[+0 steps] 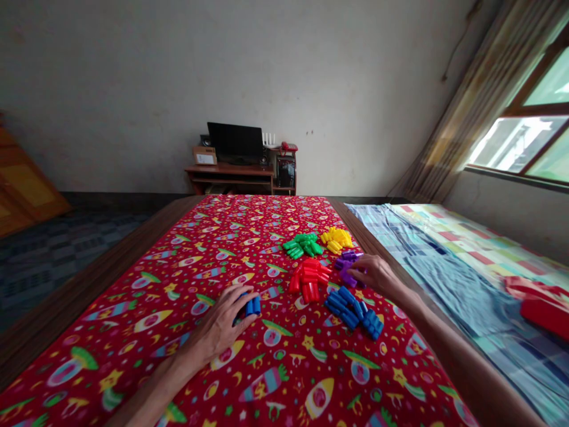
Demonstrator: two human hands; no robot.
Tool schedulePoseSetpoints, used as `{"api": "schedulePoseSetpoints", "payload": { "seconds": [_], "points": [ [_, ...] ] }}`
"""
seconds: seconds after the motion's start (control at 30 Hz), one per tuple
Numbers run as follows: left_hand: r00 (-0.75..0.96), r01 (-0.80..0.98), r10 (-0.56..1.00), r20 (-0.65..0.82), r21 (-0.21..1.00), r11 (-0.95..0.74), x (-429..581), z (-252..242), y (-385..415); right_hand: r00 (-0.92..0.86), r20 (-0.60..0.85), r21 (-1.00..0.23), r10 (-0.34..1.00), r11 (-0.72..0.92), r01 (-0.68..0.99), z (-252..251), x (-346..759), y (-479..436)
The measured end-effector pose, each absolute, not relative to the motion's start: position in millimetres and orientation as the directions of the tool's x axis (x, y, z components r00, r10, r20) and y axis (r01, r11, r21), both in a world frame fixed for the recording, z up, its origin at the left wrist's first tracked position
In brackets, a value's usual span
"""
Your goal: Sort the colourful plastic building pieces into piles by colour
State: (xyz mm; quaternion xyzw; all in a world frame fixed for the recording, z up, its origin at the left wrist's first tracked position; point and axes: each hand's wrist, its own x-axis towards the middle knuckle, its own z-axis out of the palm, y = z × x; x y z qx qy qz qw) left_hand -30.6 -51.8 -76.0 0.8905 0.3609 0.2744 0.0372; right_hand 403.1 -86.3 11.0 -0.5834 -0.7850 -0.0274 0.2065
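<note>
My left hand (226,320) rests on the red patterned tablecloth (178,284), fingers curled around a few blue plastic pieces (252,306). My right hand (372,274) lies further right with its fingers closed on the purple pieces (347,265). Between the hands sits a pile of red pieces (309,277). A pile of blue pieces (353,309) lies just in front of my right hand. Beyond them are a green pile (303,244) and a yellow pile (336,238).
The table's wooden edge (66,296) shows on the left. A bed with checked sheets (444,261) and a red object (542,302) runs along the right. A desk with a monitor (235,143) stands at the far wall; a curtained window (520,136) is at right.
</note>
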Motion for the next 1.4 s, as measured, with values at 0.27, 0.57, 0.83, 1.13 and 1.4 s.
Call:
{"api": "schedulePoseSetpoints", "payload": {
  "seconds": [0.27, 0.57, 0.83, 1.13, 1.4],
  "points": [
    [0.58, 0.621, 0.667, 0.468, 0.276, -0.734, -30, -77, -51, 0.236, 0.3, -0.521, 0.924, -0.049, 0.852, 12, 427, -62],
    [0.581, 0.618, 0.653, 0.486, 0.258, -0.742, -30, -78, -50, -0.173, 0.268, -0.258, 0.948, 0.244, 0.935, 16, 409, -99],
    [0.583, 0.615, 0.654, 0.482, 0.264, -0.743, -30, -78, -50, -0.356, 0.023, -0.014, 0.934, 0.357, 0.934, 15, 399, -103],
    [0.581, 0.614, 0.652, 0.487, 0.264, -0.744, -30, -79, -50, -0.29, 0.009, -0.32, 0.957, 0.277, 0.906, 8, 403, -103],
    [0.545, 0.623, 0.67, 0.504, 0.293, -0.726, -26, -72, -54, 0.07, 0.244, -0.552, 0.967, 0.079, 0.83, 7, 435, -91]
  ]
}}
